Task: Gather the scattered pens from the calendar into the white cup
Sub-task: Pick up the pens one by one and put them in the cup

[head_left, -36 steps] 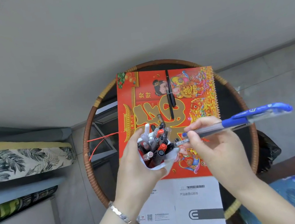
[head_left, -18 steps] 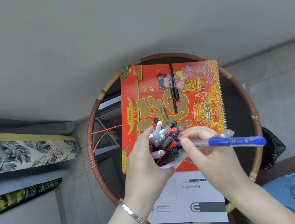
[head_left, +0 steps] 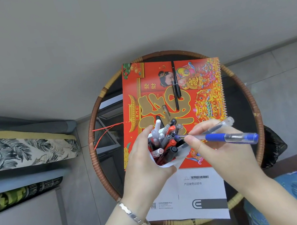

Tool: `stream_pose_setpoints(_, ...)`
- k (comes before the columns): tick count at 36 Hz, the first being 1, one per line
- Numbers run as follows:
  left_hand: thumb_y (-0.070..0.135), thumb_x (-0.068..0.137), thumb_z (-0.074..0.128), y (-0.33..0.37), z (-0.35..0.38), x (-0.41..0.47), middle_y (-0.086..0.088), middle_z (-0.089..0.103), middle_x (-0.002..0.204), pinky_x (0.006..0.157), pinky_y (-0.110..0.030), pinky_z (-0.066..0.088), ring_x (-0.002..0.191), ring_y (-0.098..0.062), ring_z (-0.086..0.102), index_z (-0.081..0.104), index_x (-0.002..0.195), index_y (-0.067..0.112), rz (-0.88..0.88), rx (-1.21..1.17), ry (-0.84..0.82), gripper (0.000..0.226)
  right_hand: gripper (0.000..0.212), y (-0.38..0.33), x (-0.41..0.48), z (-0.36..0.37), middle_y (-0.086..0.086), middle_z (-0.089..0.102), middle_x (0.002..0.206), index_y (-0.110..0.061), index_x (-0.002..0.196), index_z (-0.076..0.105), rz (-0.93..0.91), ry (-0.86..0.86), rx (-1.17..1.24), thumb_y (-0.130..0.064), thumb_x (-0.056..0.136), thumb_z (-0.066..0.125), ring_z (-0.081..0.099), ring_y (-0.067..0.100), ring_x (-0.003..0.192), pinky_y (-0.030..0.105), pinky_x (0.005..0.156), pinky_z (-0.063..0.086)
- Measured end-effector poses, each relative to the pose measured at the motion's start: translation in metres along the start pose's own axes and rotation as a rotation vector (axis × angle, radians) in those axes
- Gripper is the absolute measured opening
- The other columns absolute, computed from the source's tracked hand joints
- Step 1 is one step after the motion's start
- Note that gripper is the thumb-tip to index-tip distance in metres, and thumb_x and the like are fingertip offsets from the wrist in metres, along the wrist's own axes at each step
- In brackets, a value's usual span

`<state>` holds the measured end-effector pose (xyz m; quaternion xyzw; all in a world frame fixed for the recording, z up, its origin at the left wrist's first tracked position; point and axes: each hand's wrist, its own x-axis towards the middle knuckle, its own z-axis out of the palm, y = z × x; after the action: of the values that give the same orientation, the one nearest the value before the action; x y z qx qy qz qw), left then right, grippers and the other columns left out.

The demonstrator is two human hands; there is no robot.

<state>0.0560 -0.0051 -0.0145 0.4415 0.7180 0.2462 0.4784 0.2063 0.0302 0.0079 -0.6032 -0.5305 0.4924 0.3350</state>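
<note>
Now that you have swung the blue pen (head_left: 221, 137) level, its tip meets the cup (head_left: 170, 161) mouth, ready to drop in. Your right hand (head_left: 215, 146) pinches it; your left hand (head_left: 145, 162) is wrapped round the cup. Two black pens (head_left: 176, 85) remain on the calendar (head_left: 141, 98).

Home living area, round rattan table (head_left: 95, 123), leaf-print cushion (head_left: 23, 151), tiled floor (head_left: 284, 93)

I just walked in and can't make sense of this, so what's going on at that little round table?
A person is tidying pens into a white cup. The left hand holds the cup, already crowded with pens, above a red calendar on the round table. The right hand pinches a blue pen, its tip pointed at the cup's mouth but not yet inside. Two black pens lie on the calendar farther back, and a white booklet sits at its near edge.
</note>
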Motion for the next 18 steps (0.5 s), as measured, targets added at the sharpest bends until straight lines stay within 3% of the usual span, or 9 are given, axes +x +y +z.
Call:
stream_pose_setpoints(4,0.02,0.057,0.084,-0.005,-0.001,0.0,0.027,0.047,0.111,0.072,-0.002,0.04,0.107,0.0,0.05,0.036,0.13,0.041,-0.032,0.041,-0.014,0.091,0.016,-0.004,-0.005,0.0,-0.01,0.067,0.082,-0.027,0.064,0.062,-0.076,-0.018,-0.013,-0.022,0.072,0.076,0.065,0.005,0.069,0.009,0.06,0.049)
stream_pose_setpoints(7,0.018,0.057,0.084,-0.005,-0.002,-0.002,0.033,0.045,0.11,0.07,0.002,0.04,0.107,0.0,0.049,0.035,0.131,0.042,-0.021,0.055,-0.026,0.091,0.018,0.002,-0.007,0.002,-0.01,0.069,0.077,-0.022,0.065,0.066,-0.038,-0.063,-0.101,-0.014,0.072,0.079,0.065,0.011,0.057,0.023,0.054,0.052)
stream_pose_setpoints(9,0.019,0.058,0.084,-0.005,-0.002,-0.003,0.027,0.048,0.12,0.077,-0.004,0.042,0.111,-0.001,0.048,0.034,0.131,0.044,0.011,0.093,-0.043,0.092,0.017,0.006,-0.008,0.008,-0.008,0.069,0.075,-0.023,0.064,0.066,-0.021,-0.086,-0.148,-0.013,0.071,0.078,0.062,0.01,0.058,0.017,0.053,0.048)
stream_pose_setpoints(11,0.018,0.057,0.084,-0.005,-0.001,-0.004,0.024,0.047,0.125,0.085,-0.014,0.044,0.115,-0.004,0.048,0.033,0.13,0.045,0.04,0.14,-0.058,0.094,0.024,0.009,-0.008,0.015,-0.004,0.068,0.072,-0.027,0.063,0.064,-0.021,-0.071,-0.132,-0.009,0.071,0.078,0.061,0.005,0.066,0.011,0.056,0.044)
stream_pose_setpoints(15,0.019,0.056,0.085,-0.003,-0.001,-0.003,0.023,0.051,0.119,0.072,0.0,0.041,0.107,-0.001,0.051,0.035,0.129,0.044,0.002,0.085,-0.079,0.092,0.038,0.011,-0.004,0.017,-0.005,0.065,0.081,-0.035,0.076,0.058,-0.011,0.025,-0.014,-0.007,0.066,0.082,0.062,0.01,0.077,0.018,0.069,0.049)
stream_pose_setpoints(18,0.014,0.055,0.085,-0.005,-0.001,-0.001,0.021,0.052,0.12,0.068,0.004,0.039,0.103,0.0,0.052,0.035,0.129,0.045,-0.019,0.063,-0.096,0.094,0.06,0.009,0.001,0.014,-0.018,0.064,0.092,-0.049,0.094,0.051,-0.126,0.086,0.117,-0.005,0.063,0.077,0.063,0.007,0.088,0.019,0.082,0.049)
